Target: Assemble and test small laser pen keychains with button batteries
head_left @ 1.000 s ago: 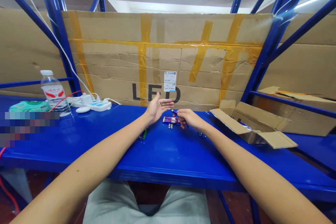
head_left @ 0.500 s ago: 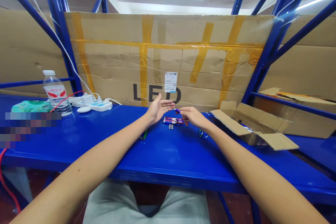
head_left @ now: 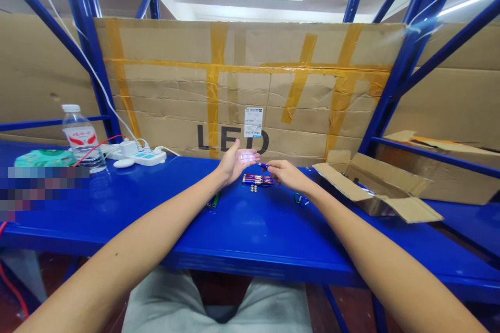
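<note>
My right hand (head_left: pixel 286 174) pinches a small purple flashlight (head_left: pixel 264 166), which points left. Its light falls on the fingers of my left hand (head_left: pixel 236 163), held up open with the palm facing the flashlight and nothing in it. Below the hands, several purple, red and silver flashlights (head_left: pixel 257 180) lie in a row on the blue table. Just in front of them sits a small cluster of silver button cells (head_left: pixel 253 188). Green and dark tubes (head_left: pixel 214 200) lie partly hidden under my left wrist. Green and blue carabiners (head_left: pixel 300 199) rest beside my right forearm.
An open cardboard box (head_left: pixel 377 187) stands at the right with shiny items inside. At the left are a water bottle (head_left: pixel 83 138), a green packet (head_left: pixel 45 158) and a power strip (head_left: pixel 144 155) with cables. A large taped carton (head_left: pixel 175 88) walls the back of the blue table (head_left: pixel 250 239).
The flashlight in my right hand has come on, and a bright patch now shows on my left fingers. Both hands have stayed nearly in place.
</note>
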{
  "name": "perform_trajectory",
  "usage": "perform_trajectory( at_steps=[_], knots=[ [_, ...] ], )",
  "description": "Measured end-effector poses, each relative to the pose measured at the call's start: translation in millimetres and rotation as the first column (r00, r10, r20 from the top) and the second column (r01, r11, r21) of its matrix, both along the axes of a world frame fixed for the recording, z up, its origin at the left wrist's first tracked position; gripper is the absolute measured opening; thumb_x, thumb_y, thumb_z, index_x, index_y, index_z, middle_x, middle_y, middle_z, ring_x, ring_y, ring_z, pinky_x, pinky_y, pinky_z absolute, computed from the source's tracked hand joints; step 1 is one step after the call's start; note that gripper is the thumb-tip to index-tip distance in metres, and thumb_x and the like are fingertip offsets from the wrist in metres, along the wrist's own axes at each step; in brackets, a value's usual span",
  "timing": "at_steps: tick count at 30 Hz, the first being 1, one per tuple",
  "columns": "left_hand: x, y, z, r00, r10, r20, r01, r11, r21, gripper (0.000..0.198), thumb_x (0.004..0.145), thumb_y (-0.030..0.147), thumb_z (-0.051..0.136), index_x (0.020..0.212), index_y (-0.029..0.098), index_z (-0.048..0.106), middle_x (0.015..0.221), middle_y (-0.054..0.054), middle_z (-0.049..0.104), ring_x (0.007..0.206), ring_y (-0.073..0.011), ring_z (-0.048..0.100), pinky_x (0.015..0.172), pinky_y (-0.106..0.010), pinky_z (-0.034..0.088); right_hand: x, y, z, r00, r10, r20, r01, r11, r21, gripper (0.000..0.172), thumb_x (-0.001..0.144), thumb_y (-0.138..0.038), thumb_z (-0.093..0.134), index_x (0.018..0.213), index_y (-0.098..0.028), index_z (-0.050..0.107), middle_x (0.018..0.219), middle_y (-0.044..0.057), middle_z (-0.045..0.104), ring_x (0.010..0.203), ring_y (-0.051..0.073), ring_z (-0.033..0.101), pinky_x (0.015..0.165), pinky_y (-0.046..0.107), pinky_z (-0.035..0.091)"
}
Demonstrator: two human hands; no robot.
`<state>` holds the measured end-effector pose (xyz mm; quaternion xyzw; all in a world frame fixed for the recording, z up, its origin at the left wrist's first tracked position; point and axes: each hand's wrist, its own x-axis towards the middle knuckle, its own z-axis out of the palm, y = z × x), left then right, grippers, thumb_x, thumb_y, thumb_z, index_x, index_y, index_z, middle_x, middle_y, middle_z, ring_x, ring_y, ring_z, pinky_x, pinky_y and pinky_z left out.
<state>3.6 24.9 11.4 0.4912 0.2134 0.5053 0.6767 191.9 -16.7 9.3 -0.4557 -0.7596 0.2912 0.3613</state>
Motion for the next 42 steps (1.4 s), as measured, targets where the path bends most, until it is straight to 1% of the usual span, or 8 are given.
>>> perform_trajectory(
  at_steps=[2,6,13,24,31,35,39,42],
  knots=[
    [0.1,0.1,-0.1,1.0,-0.001,0.003,0.001,1.0,0.004,0.068,0.096,0.055,0.025,0.107,0.003,0.067,0.102,-0.024,0.07,0.106,-0.0296,0.064,0.101,-0.039,0.046,0.0,-0.1,-0.2,1.0,0.006,0.016,-0.006,1.0,0.01,0.02,0.081,-0.029,0.046,0.078,-0.016,0.061,0.052,-0.004,0.042,0.052,0.013,0.04,0.054,0.028,0.029],
    [-0.2,0.0,-1.2,1.0,-0.001,0.003,0.001,1.0,0.009,0.067,0.095,0.056,0.027,0.099,0.004,0.069,0.102,-0.024,0.07,0.104,-0.0292,0.065,0.102,-0.039,0.045,-0.2,0.6,-1.4,0.998,-0.006,0.059,0.005,1.0,0.015,0.024,0.084,-0.03,0.043,0.085,-0.015,0.062,0.053,-0.003,0.044,0.052,0.014,0.042,0.055,0.028,0.029],
    [-0.1,-1.1,-0.8,1.0,0.0,0.006,0.0,1.0,0.007,0.067,0.095,0.056,0.029,0.092,0.003,0.07,0.101,-0.025,0.07,0.102,-0.0286,0.066,0.101,-0.039,0.045,-1.8,-2.0,0.5,0.994,-0.034,0.102,0.03,0.999,0.039,0.024,0.084,-0.026,0.04,0.084,-0.014,0.061,0.05,-0.003,0.046,0.052,0.014,0.041,0.056,0.029,0.028],
    [0.8,-1.6,-1.6,1.0,-0.007,-0.003,0.007,1.0,0.026,0.067,0.095,0.057,0.027,0.09,0.006,0.07,0.096,-0.022,0.071,0.1,-0.0284,0.066,0.101,-0.041,0.045,-4.5,-3.4,-0.3,0.995,-0.029,0.094,0.021,0.996,0.085,0.021,0.082,-0.027,0.043,0.067,-0.018,0.054,0.05,-0.002,0.047,0.053,0.014,0.041,0.056,0.028,0.027],
    [-1.0,0.1,-3.7,1.0,-0.02,-0.016,0.02,0.999,0.041,0.068,0.095,0.059,0.028,0.086,0.007,0.071,0.098,-0.021,0.072,0.098,-0.0264,0.066,0.102,-0.039,0.044,-6.2,-3.0,-1.7,0.991,-0.091,0.095,0.081,0.991,0.104,0.022,0.083,-0.026,0.042,0.071,-0.017,0.058,0.052,-0.001,0.048,0.055,0.015,0.043,0.057,0.028,0.029],
    [-1.4,0.9,-4.6,1.0,-0.017,-0.024,0.018,0.999,0.045,0.069,0.095,0.06,0.027,0.086,0.007,0.071,0.096,-0.02,0.072,0.095,-0.0253,0.067,0.101,-0.039,0.045,-9.2,-4.7,-1.7,0.971,-0.207,0.121,0.182,0.964,0.191,0.021,0.083,-0.027,0.047,0.072,-0.016,0.061,0.063,0.002,0.058,0.063,0.016,0.048,0.061,0.029,0.032],
    [-1.4,0.8,-4.4,0.999,-0.019,-0.029,0.02,0.999,0.048,0.069,0.095,0.06,0.027,0.088,0.006,0.07,0.098,-0.021,0.072,0.094,-0.0247,0.068,0.099,-0.038,0.046,-10.1,-7.3,0.7,0.967,-0.222,0.129,0.185,0.951,0.249,0.024,0.085,-0.03,0.046,0.074,-0.016,0.063,0.073,0.004,0.064,0.068,0.017,0.051,0.064,0.029,0.033],
    [-1.5,0.2,-3.8,0.999,-0.02,-0.028,0.021,0.999,0.035,0.07,0.095,0.06,0.027,0.089,0.005,0.07,0.098,-0.022,0.071,0.095,-0.0248,0.068,0.098,-0.037,0.047,-10.1,-8.8,1.8,0.953,-0.255,0.165,0.204,0.94,0.275,0.028,0.085,-0.03,0.044,0.071,-0.016,0.063,0.07,0.004,0.064,0.065,0.016,0.051,0.061,0.028,0.032]
  ],
)
